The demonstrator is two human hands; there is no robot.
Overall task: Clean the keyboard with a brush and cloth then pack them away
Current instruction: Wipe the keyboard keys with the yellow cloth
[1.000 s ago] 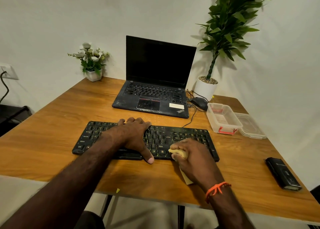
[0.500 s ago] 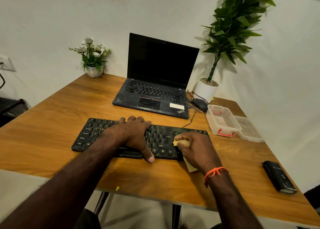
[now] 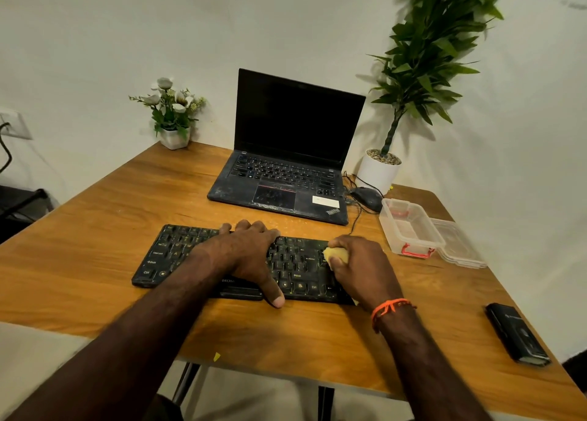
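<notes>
A black keyboard (image 3: 171, 255) lies flat on the wooden desk (image 3: 111, 217) in front of me. My left hand (image 3: 251, 258) rests palm down across its middle, fingers spread over the far edge and thumb over the near edge, holding it still. My right hand (image 3: 359, 268) is closed around a bunched yellow cloth (image 3: 336, 254) and presses it on the keys at the right end of the keyboard. Most of the cloth is hidden inside the fist. No brush is in view.
An open black laptop (image 3: 286, 172) stands behind the keyboard, with a mouse (image 3: 367, 198) and cable at its right. A clear plastic box (image 3: 409, 226) with its lid (image 3: 457, 245) beside it sits at the right. A black case (image 3: 517, 338) lies near the right edge. Two potted plants stand at the back.
My right hand with the cloth has moved from the keyboard's near right edge up and to the right over the keys. My left hand has stayed in place.
</notes>
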